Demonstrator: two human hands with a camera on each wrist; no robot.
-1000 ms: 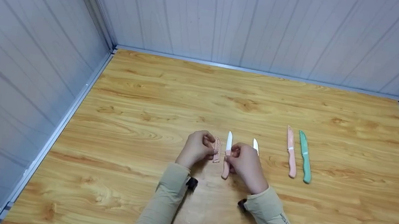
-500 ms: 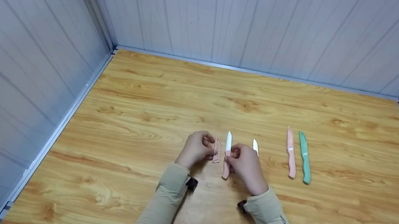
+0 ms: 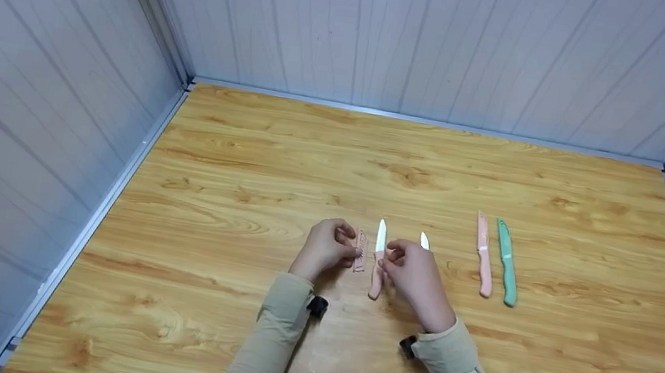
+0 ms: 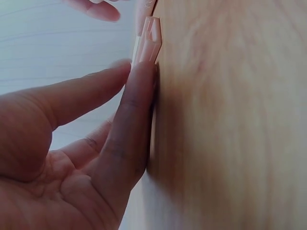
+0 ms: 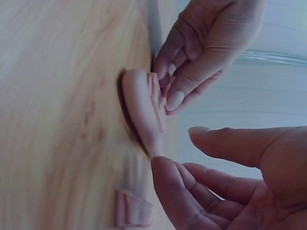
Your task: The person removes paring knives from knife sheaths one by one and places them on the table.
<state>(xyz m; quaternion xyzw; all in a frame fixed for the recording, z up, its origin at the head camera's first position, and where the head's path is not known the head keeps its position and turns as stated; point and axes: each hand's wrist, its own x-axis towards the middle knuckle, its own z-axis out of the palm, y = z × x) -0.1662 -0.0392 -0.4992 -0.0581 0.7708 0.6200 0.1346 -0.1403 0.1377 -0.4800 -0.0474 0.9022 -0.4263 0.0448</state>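
Observation:
A small knife (image 3: pixel 376 280) with a pink handle and white blade lies on the wood-grain table, tip pointing away. Left of it is a pink patterned blade sheath (image 3: pixel 360 259), which my left hand (image 3: pixel 330 248) pinches by its edge between thumb and fingers. The sheath (image 4: pixel 148 40) lies close to the tabletop in the left wrist view. My right hand (image 3: pixel 417 276) is at the knife's right side. In the right wrist view its thumb stands apart from its fingers, and the index fingertip touches or nearly touches the knife (image 5: pixel 139 100).
Another white blade (image 3: pixel 425 240) shows beyond my right hand, its lower part hidden. A blurred pink piece (image 5: pixel 134 211) lies below in the right wrist view. Farther right lie a pink sheathed knife (image 3: pixel 483 260) and a green sheathed knife (image 3: pixel 506 266). Panel walls (image 3: pixel 392 39) surround the table.
My right hand has loosened from the knife's handle and shifted slightly right and nearer. The left hand and the sheath have hardly moved.

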